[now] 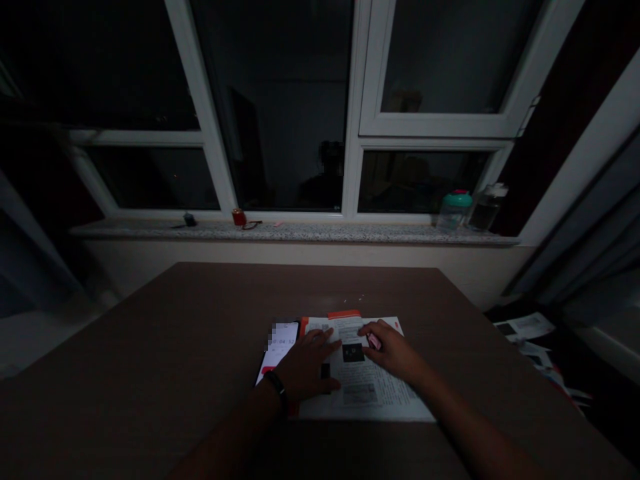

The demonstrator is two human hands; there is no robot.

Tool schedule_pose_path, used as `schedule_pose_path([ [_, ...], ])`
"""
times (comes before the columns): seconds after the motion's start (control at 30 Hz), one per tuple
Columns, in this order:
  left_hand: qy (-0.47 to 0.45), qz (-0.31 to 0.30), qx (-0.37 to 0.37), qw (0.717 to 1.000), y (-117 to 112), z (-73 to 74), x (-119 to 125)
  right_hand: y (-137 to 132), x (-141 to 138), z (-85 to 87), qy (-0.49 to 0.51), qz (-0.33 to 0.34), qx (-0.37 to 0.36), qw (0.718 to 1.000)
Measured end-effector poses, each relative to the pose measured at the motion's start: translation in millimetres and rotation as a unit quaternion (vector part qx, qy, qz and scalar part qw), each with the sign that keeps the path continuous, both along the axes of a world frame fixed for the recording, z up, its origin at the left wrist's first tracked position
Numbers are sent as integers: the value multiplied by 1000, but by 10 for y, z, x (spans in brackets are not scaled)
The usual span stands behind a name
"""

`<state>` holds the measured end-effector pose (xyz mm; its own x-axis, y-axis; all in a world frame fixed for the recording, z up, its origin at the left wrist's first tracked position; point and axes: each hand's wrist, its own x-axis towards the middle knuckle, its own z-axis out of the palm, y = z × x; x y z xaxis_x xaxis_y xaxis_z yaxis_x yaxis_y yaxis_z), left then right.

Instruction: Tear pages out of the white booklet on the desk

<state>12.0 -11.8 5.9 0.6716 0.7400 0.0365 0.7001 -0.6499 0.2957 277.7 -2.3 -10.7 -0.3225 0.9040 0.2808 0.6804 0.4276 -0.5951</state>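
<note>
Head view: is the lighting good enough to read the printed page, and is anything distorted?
Head view: dim overall, window panes black with a faint silhouette. The printed page catches most light, but its small text is too soft to read. The phone screen is partly pixelated. Wide-angle distortion bends the white window frame.

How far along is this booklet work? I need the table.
Done: the booklet lies open, the phone lit beside it. In hand: the right hand holds a pink marker on the page, the left hand flat on it. Left: cannot tell; print too small.
</note>
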Motion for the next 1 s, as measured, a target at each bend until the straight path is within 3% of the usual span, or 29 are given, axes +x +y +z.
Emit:
schedule_pose_path([
  [1.0,7,2,9,1000,9,9,2,41,69,-17,3,-19,-38,999],
])
